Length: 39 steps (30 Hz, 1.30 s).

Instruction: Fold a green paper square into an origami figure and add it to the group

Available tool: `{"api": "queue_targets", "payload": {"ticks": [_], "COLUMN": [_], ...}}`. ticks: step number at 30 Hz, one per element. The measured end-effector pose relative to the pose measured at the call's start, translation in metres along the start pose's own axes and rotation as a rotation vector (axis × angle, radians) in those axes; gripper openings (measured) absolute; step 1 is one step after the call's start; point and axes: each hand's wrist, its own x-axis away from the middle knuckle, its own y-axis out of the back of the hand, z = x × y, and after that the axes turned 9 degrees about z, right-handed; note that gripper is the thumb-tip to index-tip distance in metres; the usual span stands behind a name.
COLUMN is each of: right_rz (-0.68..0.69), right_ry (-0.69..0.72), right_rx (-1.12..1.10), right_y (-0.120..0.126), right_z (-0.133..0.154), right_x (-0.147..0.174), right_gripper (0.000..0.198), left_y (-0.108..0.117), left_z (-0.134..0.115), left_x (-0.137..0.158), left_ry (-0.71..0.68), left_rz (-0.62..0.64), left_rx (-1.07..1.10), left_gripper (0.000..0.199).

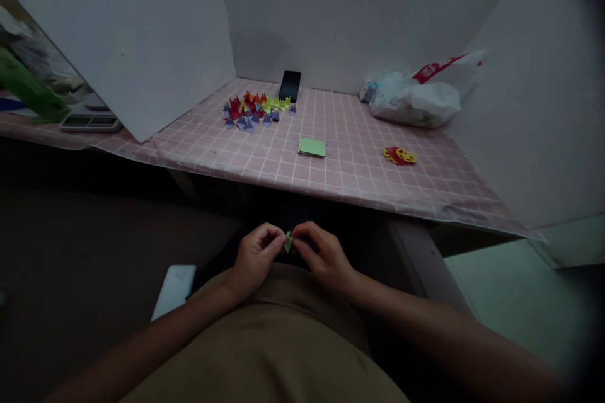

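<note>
A small green folded paper piece point(288, 242) is pinched between my two hands, above my lap and below the table's front edge. My left hand point(255, 255) grips its left side with thumb and fingers. On its right side, my right hand point(326, 256) is closed in a pinch too. A stack of green paper squares point(312, 147) lies on the table in front of me. Behind it to the left sits a cluster of folded paper cranes point(253, 112) in purple, red, orange and yellow.
The table point(350, 170) has a pink checked cover. A black phone point(290, 85) rests against the back wall. To the right are red and yellow cut-out pieces point(399, 155) and a white plastic bag point(416, 101). A white power bank point(174, 289) lies beside my left forearm. White panels stand left and right.
</note>
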Motion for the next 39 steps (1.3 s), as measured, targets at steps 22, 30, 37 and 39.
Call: {"api": "queue_targets", "payload": {"ticks": [22,30,37,39], "right_rz": [0.019,0.038,-0.044,-0.068], "right_ry": [-0.156,-0.312,-0.355,-0.389], "right_rx": [-0.189,-0.442,-0.590,-0.635], "right_y": [0.0012,-0.0005,-0.0017,-0.0029], "right_z": [-0.0057,-0.0030,-0.0021,-0.0031], "right_x": [-0.0067,-0.0067,-0.0071,-0.0073], "right_gripper": [0.014,0.015,0.019,0.021], "left_y": [0.0037,-0.0001,-0.0017,-0.0019], "left_z": [0.0058,0.0100,0.0068,0.0075], "left_x": [-0.0002,-0.0003,-0.0020,-0.0019], "left_ry": [-0.173,-0.080,-0.036,-0.022], "left_rz": [0.026,0.033,0.092,0.123], "left_rx": [-0.235,0.036,0.133,0.138], "left_gripper": [0.009,0.015,0.016,0.013]}}
